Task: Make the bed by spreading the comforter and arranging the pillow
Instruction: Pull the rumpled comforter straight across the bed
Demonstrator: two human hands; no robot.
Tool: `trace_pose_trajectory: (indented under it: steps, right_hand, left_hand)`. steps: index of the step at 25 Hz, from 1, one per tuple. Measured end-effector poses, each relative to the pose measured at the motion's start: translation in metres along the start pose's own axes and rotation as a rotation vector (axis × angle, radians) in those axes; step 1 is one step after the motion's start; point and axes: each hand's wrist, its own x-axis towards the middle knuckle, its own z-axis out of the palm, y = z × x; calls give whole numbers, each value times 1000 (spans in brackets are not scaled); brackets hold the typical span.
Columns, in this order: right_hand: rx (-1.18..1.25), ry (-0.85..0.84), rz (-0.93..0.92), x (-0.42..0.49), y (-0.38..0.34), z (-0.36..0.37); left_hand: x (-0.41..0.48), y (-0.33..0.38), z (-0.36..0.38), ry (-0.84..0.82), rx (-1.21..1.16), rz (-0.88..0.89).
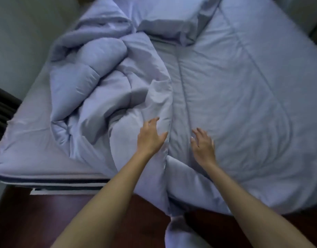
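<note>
item: bed (243,86), light blue sheet, viewed from its foot end; dark wooden floor (46,221) below.

item: comforter (104,90), same light blue, heaped in a rumpled mound on the left half of the mattress, one end trailing over the near edge down toward the floor. the right half of the bed lay bare and fairly smooth.

item: pillow (172,20), at the far end near the middle, lying askew, its lower corner just beside the top of the mound.

item: left hand (150,138), fingers spread and apart, resting against the inner edge of the comforter; it seemed to press the cloth and not to clutch it, though blur made that hard to settle.

item: right hand (203,145), fingers apart, empty, flat over the bare sheet just beside the mound.

step in hand: the spreading had barely begun, by my reckoning. the next move called for both hands to close on that inner edge and draw it rightward across the open half; the pillow awaited straightening.
</note>
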Motion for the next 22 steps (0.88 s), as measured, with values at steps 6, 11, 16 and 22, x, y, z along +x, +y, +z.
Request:
trace_pose_trajectory:
  steps: [6, 11, 16, 22]
  right_hand:
    - [-568, -132, -17, 23, 8, 32]
    - [-601, -103, 21, 26, 7, 36]
    - [-487, 25, 7, 20, -18, 51]
    - [-390, -5, -184, 38, -75, 103]
  left_hand:
    - [73, 0, 48, -75, 305, 244]
    - [88, -37, 38, -165, 273, 175]
    - [51, -104, -30, 474, -77, -17]
    - [-47, -250, -89, 756, -69, -403]
